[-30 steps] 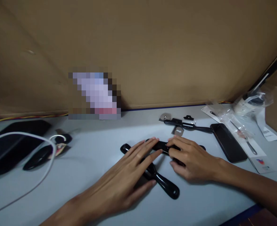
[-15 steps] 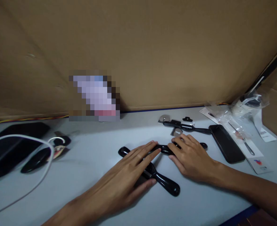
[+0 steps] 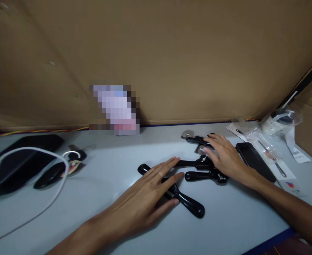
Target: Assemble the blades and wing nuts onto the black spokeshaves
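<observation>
My left hand (image 3: pixel 156 187) lies with fingers stretched out over a black spokeshave (image 3: pixel 191 205), covering its middle; both handle ends show. Beyond my left fingertips are two more black spokeshaves, the nearer spokeshave (image 3: pixel 198 176) and the farther spokeshave (image 3: pixel 187 163), their right parts partly under my right wrist. My right hand (image 3: pixel 222 154) reaches over another black spokeshave body (image 3: pixel 197 139) at the back, fingers and thumb apart. Whether its fingertips touch that body cannot be made out. Next to it lie a round metal piece (image 3: pixel 187 134) and a flat metal blade (image 3: pixel 199 148).
Right of my hand are a dark phone (image 3: pixel 255 161), a packaged tool on a card (image 3: pixel 278 166) and a roll in clear plastic (image 3: pixel 279 120). A black case (image 3: pixel 20 159), white cable (image 3: pixel 65 177) and keys (image 3: pixel 74 156) lie left. Cardboard (image 3: pixel 198 60) stands behind the table.
My right hand has left the nearer black spokeshaves and moved back to the one behind, uncovering them. My left hand stays on its spokeshave. The view has shifted slightly.
</observation>
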A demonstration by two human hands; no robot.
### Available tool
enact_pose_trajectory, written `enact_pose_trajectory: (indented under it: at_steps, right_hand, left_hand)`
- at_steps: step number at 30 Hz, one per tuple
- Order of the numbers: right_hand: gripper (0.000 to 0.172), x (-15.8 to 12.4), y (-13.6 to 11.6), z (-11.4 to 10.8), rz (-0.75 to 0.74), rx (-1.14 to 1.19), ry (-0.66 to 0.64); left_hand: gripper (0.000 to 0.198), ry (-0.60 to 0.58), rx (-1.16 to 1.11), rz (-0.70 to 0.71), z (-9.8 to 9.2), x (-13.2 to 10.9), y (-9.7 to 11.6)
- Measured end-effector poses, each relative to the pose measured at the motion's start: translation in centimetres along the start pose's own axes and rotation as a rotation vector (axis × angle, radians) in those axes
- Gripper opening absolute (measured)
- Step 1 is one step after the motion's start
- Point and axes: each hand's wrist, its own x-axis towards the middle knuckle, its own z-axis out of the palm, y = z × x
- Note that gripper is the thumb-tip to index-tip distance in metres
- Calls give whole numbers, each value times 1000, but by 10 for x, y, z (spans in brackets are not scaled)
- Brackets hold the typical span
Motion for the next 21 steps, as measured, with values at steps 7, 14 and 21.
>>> enact_pose_trajectory:
  at_steps: [7,14,21]
  right_hand:
    - [22,12,28,-25,145,-134,-133]
    - [8,4,36,-41,107,-100,-342]
    - [8,4,39,-36,45,-69,-365]
  left_hand:
    - [43,-27,-20,-11,-2,2,2]
    - [43,-43,-21,-30,-2,2,2]
    - [42,-81,-12,-34,-5,4,4]
